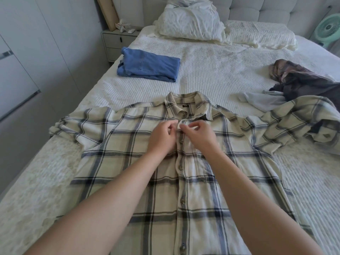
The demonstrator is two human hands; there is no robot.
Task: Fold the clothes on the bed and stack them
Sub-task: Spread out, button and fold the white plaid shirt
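Observation:
A cream plaid shirt (128,162) with dark check lines lies face up across the near part of the bed (211,70), collar away from me, sleeves spread to both sides. My left hand (161,138) and my right hand (198,135) meet at the button placket just below the collar. Both pinch the fabric edge there, fingers curled around the top of the placket. A folded blue denim garment (149,65) sits on the left side of the bed. A crumpled dark brown garment (305,80) and a pale grey one (263,100) lie at the right.
Pillows (191,21) and a bunched duvet (261,34) fill the head of the bed. A nightstand (117,41) stands at the far left, with wardrobe doors (27,61) along the left wall. A green fan (329,32) is at the far right.

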